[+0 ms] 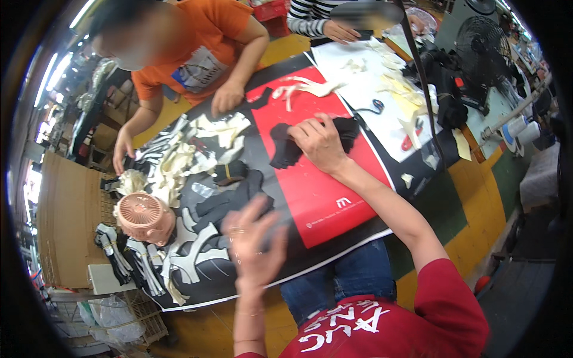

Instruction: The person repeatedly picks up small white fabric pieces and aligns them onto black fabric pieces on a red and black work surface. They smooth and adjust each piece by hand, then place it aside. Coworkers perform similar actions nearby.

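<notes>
My right hand (320, 143) is closed over the middle of a dark stack of black fabric pieces (286, 146) on a red sheet (298, 209). The stack's ends stick out on both sides of the hand; what lies under the palm is hidden. My left hand (255, 241) is raised over the near table edge, blurred by motion, with fingers apart and nothing visible in it. Nearest to it are loose black fabric pieces (233, 203) and grey-white cut pieces (194, 250). A rolled black bundle (231, 173) sits just beyond them.
Across the table, a person in orange (203, 53) handles cream fabric scraps (173, 161). Another person in stripes (310, 18) stands farther back. A pink fan (145, 216) stands at left. Dark-handled scissors (377, 107) and red-handled scissors (412, 138) lie at right, near a lamp pole (425, 83).
</notes>
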Tool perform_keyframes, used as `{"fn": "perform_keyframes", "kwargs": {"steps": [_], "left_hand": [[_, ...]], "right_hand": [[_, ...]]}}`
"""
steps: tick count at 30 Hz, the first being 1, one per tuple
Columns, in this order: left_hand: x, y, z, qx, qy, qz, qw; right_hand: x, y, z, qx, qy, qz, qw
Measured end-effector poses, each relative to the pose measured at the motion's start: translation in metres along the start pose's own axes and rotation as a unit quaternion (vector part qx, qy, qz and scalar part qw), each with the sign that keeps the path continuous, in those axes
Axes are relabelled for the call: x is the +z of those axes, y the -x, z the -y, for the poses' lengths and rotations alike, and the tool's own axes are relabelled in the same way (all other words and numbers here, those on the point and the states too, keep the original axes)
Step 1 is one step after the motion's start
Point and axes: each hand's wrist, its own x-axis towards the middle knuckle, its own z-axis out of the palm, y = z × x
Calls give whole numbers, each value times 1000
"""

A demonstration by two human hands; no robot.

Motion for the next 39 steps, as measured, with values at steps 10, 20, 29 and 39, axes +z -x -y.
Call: {"fn": "perform_keyframes", "kwargs": {"steps": [10, 20, 29, 39], "left_hand": [[-140, -103, -59, 251, -44, 46, 966], [-109, -122, -66, 300, -77, 115, 944], [-108, -127, -62, 292, -73, 128, 945], [-72, -75, -56, 72, 145, -207, 965]], "right_hand": [[-128, 16, 22, 179, -280, 337, 881], [-82, 55, 41, 48, -68, 341, 937], [-128, 82, -49, 271, 45, 88, 957], [-123, 104, -116, 325, 171, 61, 928]]}}
